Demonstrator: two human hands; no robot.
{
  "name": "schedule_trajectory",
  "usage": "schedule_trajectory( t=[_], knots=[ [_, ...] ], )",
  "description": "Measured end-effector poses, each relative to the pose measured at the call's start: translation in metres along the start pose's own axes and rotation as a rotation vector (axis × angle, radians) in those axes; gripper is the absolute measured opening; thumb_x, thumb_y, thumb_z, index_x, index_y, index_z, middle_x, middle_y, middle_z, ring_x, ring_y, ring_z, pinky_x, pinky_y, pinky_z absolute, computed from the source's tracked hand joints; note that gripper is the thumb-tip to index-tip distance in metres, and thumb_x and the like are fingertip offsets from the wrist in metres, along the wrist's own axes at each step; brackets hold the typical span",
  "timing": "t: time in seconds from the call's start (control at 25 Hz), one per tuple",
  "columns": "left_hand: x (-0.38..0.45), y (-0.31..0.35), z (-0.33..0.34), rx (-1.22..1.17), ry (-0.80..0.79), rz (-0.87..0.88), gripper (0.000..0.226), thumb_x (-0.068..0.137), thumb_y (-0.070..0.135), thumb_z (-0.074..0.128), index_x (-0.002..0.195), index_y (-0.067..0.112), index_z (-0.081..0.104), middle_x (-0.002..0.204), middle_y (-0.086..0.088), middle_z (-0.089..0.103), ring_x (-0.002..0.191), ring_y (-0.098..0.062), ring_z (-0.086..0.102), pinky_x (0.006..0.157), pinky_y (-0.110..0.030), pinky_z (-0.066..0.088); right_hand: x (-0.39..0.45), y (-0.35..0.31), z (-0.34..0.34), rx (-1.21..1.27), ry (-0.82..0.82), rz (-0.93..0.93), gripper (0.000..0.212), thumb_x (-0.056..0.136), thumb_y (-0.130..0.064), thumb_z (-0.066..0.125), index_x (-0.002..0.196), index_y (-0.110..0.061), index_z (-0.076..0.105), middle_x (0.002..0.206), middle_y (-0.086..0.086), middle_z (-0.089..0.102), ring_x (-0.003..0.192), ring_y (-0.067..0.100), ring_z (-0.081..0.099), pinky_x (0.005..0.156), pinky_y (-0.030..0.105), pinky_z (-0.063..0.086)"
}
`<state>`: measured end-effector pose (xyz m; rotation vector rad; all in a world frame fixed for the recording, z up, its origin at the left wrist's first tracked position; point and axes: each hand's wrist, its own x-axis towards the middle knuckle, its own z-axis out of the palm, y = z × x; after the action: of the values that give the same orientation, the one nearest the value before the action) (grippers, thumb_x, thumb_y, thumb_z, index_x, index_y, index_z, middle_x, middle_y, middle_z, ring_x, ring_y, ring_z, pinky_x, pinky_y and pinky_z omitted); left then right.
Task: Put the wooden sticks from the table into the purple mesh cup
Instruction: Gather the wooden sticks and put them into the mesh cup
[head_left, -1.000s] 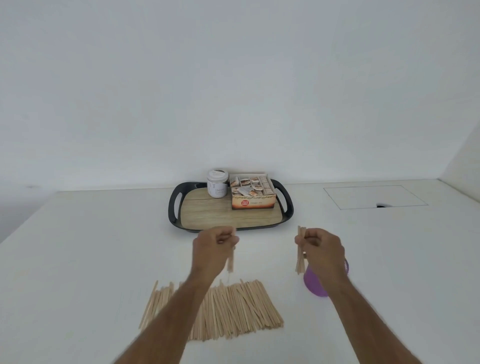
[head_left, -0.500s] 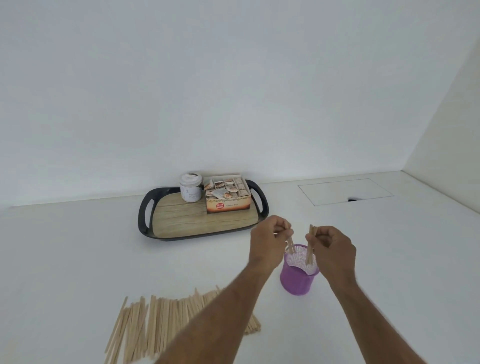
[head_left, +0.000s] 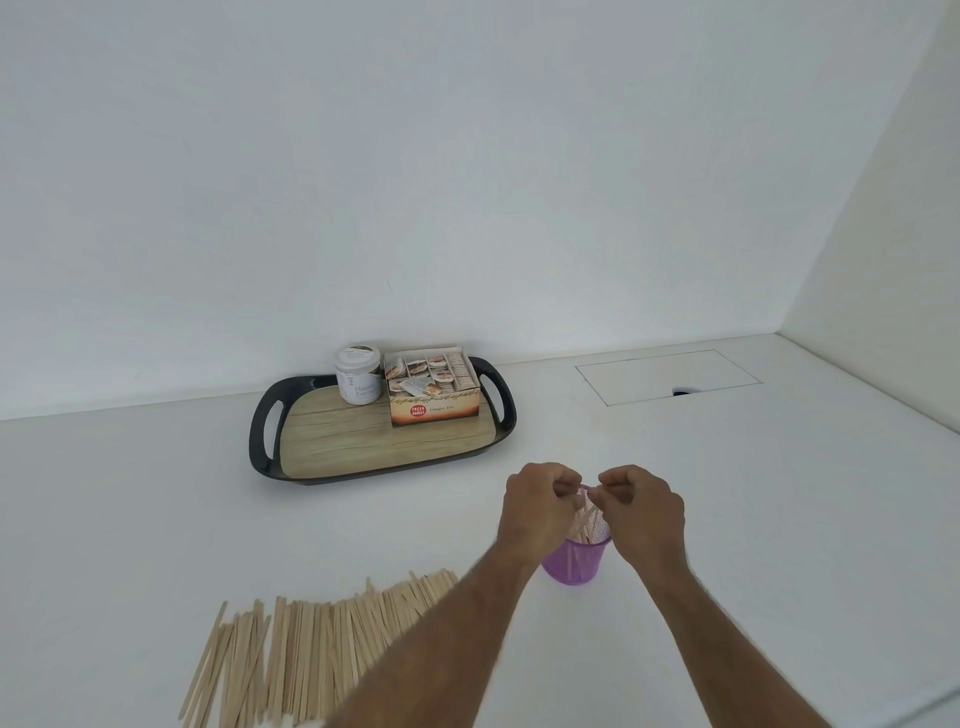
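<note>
I am dropping a load into the purple mesh cup (head_left: 575, 562): my left hand (head_left: 540, 512) and right hand (head_left: 643, 512), fingers curled, are meeting over its rim, pinching sticks (head_left: 586, 518) that are standing nearly upright inside. Next I should let go, then reach back to the pile (head_left: 311, 647), which is lying fanned on the surface (head_left: 130, 519), long axes pointing away from me.

Both hands, the left hand (head_left: 540, 512) and the right hand (head_left: 641, 514), crowd the mouth of the purple mesh cup (head_left: 574, 564), nearly closing it off. The stick pile (head_left: 311, 649) covers the table (head_left: 130, 519) at near left. The black tray (head_left: 384, 441) blocks the far middle; bare surface lies open between and to the right.
</note>
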<state>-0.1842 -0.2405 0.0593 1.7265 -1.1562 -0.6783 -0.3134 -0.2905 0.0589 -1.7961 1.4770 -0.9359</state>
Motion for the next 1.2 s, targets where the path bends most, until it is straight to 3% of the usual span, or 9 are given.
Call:
schedule_trajectory(
  t=[0.16,0.36,0.48,0.56,0.68,0.8,0.88,1.08,1.2],
  knots=[
    [0.000,-0.005,-0.016,-0.043,0.076,-0.005,0.022,0.084,0.004,0.074,0.104,0.012,0.078,0.094,0.001,0.078,0.083,-0.007,0.072,0.087,-0.027,0.060,-0.002,0.003,0.002,-0.069,0.040,-0.051,0.015,0.083,-0.014,0.074,0.097,-0.018,0.072,0.087,-0.007,0.074,0.077,0.007,0.064,0.070,0.015,0.040],
    [-0.006,-0.027,-0.061,-0.038,0.170,-0.110,0.008,0.084,0.020,0.078,0.091,0.024,0.075,0.084,0.005,0.074,0.082,-0.014,0.072,0.084,-0.041,0.063,-0.011,-0.008,0.007,-0.088,0.083,-0.148,0.016,0.087,-0.016,0.070,0.103,-0.019,0.070,0.100,-0.008,0.073,0.092,0.014,0.069,0.081,0.025,0.046],
    [-0.015,-0.044,-0.094,0.063,0.145,-0.224,0.011,0.082,0.027,0.082,0.081,0.024,0.071,0.083,0.003,0.074,0.083,-0.017,0.073,0.084,-0.044,0.063,-0.025,-0.022,0.017,-0.138,0.089,-0.349,0.011,0.086,-0.019,0.071,0.097,-0.021,0.072,0.092,-0.011,0.073,0.079,0.012,0.068,0.076,0.029,0.053],
    [-0.024,-0.056,-0.111,0.200,0.076,-0.328,0.021,0.080,0.032,0.084,0.077,0.021,0.068,0.082,0.002,0.074,0.078,-0.019,0.075,0.082,-0.042,0.064,-0.038,-0.031,0.034,-0.192,-0.049,-0.425,0.005,0.083,-0.021,0.074,0.087,-0.023,0.073,0.078,-0.014,0.070,0.069,0.006,0.065,0.071,0.027,0.052],
    [-0.040,-0.069,-0.122,0.487,-0.051,-0.430,0.038,0.075,0.044,0.086,0.085,0.013,0.066,0.080,-0.001,0.074,0.072,-0.018,0.074,0.078,-0.034,0.063,-0.057,-0.033,0.066,-0.242,-0.389,-0.270,0.008,0.078,-0.031,0.077,0.081,-0.025,0.073,0.068,-0.017,0.064,0.065,-0.003,0.060,0.067,0.018,0.049],
    [-0.056,-0.077,-0.120,0.656,-0.127,-0.470,0.055,0.069,0.055,0.087,0.089,0.013,0.057,0.077,0.003,0.063,0.072,-0.016,0.066,0.063,-0.026,0.052,-0.069,-0.023,0.095,-0.395,-0.551,-0.181,0.026,0.074,-0.041,0.079,0.090,-0.021,0.073,0.085,-0.011,0.070,0.071,0.003,0.061,0.060,0.013,0.044],
    [-0.064,-0.080,-0.116,0.711,-0.164,-0.486,0.060,0.066,0.059,0.087,0.091,0.016,0.053,0.075,0.006,0.056,0.079,-0.016,0.065,0.063,-0.025,0.047,-0.073,-0.019,0.105,-0.471,-0.604,-0.145,0.032,0.070,-0.042,0.079,0.085,-0.015,0.071,0.085,-0.005,0.071,0.066,0.005,0.059,0.053,0.015,0.044],
    [-0.076,-0.084,-0.106,0.721,-0.189,-0.507,0.064,0.065,0.058,0.088,0.101,0.015,0.057,0.083,0.006,0.056,0.088,-0.016,0.065,0.070,-0.026,0.049,-0.080,-0.018,0.112,-0.449,-0.630,-0.086,0.029,0.062,-0.033,0.081,0.054,-0.015,0.059,0.048,-0.007,0.054,0.044,0.005,0.050,0.047,0.024,0.040],
    [-0.078,-0.085,-0.104,0.645,-0.159,-0.518,0.057,0.067,0.047,0.091,0.097,0.015,0.055,0.083,0.005,0.056,0.097,-0.019,0.070,0.072,-0.027,0.051,-0.083,-0.020,0.115,-0.475,-0.630,-0.080,0.014,0.067,-0.022,0.076,0.071,-0.009,0.074,0.069,0.000,0.073,0.062,0.012,0.068,0.056,0.024,0.053]
  ],
)
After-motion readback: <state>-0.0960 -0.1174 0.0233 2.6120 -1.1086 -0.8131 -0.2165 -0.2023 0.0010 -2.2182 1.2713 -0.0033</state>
